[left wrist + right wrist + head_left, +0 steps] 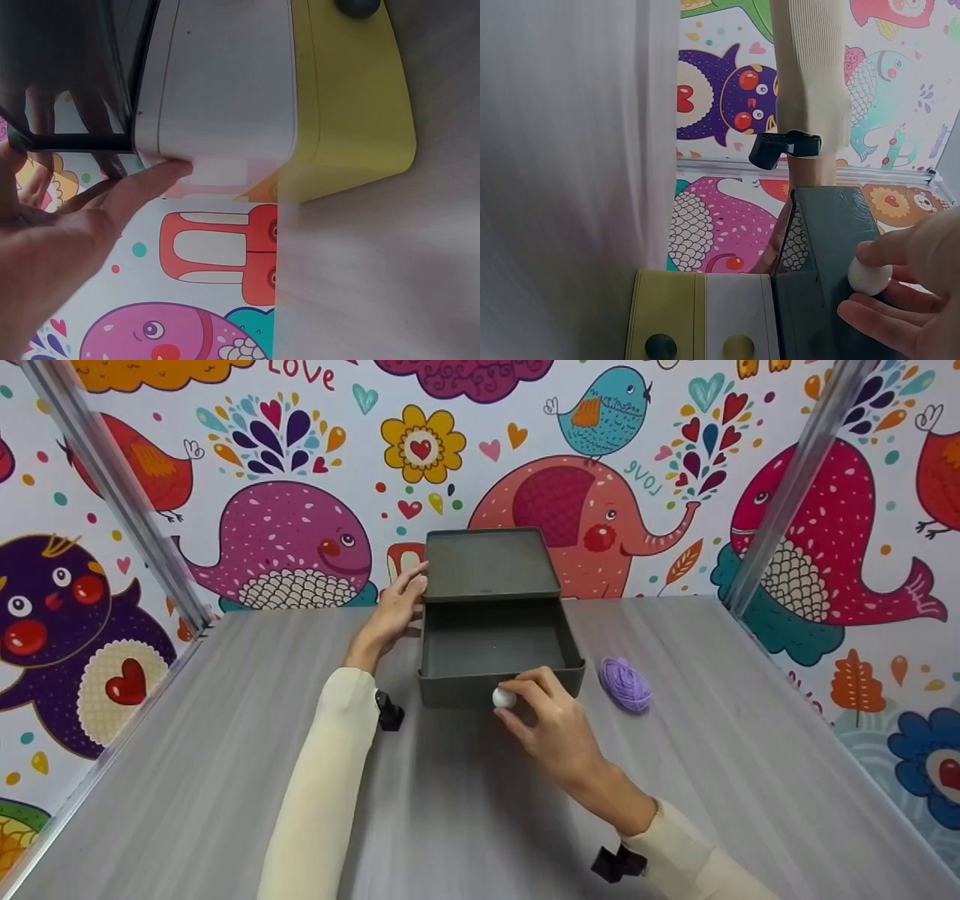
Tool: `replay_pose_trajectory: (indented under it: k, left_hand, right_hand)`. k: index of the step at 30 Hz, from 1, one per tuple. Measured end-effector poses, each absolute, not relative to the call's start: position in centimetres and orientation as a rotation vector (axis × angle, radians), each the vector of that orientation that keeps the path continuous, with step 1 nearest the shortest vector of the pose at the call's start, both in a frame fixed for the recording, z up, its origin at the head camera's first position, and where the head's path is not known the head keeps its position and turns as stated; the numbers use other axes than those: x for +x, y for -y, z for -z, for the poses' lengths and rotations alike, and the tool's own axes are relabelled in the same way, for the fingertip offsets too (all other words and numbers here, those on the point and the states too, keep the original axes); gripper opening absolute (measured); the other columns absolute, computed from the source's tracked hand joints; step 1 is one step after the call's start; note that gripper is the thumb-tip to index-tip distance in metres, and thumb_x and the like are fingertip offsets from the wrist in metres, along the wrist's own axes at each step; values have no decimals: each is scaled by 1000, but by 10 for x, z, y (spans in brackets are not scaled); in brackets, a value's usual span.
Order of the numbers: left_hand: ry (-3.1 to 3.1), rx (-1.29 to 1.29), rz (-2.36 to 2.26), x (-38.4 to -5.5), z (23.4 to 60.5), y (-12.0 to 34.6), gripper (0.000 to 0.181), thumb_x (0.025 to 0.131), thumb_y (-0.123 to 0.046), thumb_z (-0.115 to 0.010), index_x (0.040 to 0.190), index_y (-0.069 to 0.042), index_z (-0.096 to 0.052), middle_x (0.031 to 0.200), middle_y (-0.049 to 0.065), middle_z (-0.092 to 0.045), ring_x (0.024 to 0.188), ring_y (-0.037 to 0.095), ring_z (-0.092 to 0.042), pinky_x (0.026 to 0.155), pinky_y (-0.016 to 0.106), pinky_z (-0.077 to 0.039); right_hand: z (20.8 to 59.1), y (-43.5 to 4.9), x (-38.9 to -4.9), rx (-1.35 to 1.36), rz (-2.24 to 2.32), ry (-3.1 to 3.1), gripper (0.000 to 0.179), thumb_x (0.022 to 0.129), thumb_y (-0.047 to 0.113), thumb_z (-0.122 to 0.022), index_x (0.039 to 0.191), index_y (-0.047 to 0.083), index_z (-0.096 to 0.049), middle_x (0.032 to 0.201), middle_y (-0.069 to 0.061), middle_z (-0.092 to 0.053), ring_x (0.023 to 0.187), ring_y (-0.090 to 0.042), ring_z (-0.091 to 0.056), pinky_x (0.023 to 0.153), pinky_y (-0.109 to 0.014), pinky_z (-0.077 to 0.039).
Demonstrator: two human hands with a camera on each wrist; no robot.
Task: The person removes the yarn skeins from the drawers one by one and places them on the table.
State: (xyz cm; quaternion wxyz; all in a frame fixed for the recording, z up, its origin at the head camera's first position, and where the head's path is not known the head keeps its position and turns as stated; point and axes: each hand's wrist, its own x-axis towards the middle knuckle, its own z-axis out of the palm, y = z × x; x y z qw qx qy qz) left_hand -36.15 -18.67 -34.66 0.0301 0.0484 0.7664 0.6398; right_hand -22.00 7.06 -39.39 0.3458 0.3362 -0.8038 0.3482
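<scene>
Drawer (454, 691) at the top of the chest (491, 559) stands open; the grip of the right hand (559, 727) is narrow, pinching the white knob (504, 698); the left hand (394, 615), extended, touches the chest's side; sliding seems the present step; the next move calls for straight, steady guiding.

Purple yarn (625, 685) on grey table (720, 780), metal posts (793, 487) and cartoon-print wall (480, 442) behind

Right fingers (892, 247) partly hide the white ball (867, 280).
</scene>
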Motion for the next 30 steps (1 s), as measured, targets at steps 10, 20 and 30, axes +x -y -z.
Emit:
replay_pose_trajectory:
  k: [10, 20, 30]
  left_hand:
    - [-2393, 146, -1956, -361, 348, 185, 51, 109, -41, -34, 159, -32, -27, 164, 13, -26, 134, 44, -51, 103, 62, -47]
    - [-2360, 151, -1976, -361, 347, 185, 52, 109, -41, -35, 159, -31, -25, 161, 13, -31, 129, 41, -56, 100, 60, -50]
    - [-2318, 139, -2001, -362, 346, 186, 52, 109, -41, -35, 159, -32, -25, 160, 13, -33, 127, 38, -57, 102, 59, -49]
  right_hand:
    - [391, -68, -230, 881, -977, 2083, 26, 79, 1, -82, 103, 1, -71, 100, -9, -60, 86, -15, -68, 71, -28, -61]
    - [385, -69, -251, 839, -1036, 2128, 24, 81, 1, -81, 103, 2, -72, 101, -11, -62, 91, -18, -68, 76, -28, -60]
    - [379, -61, -279, 831, -1024, 2157, 20, 83, 0, -79, 101, -1, -71, 100, -13, -62, 92, -23, -68, 79, -33, -60]
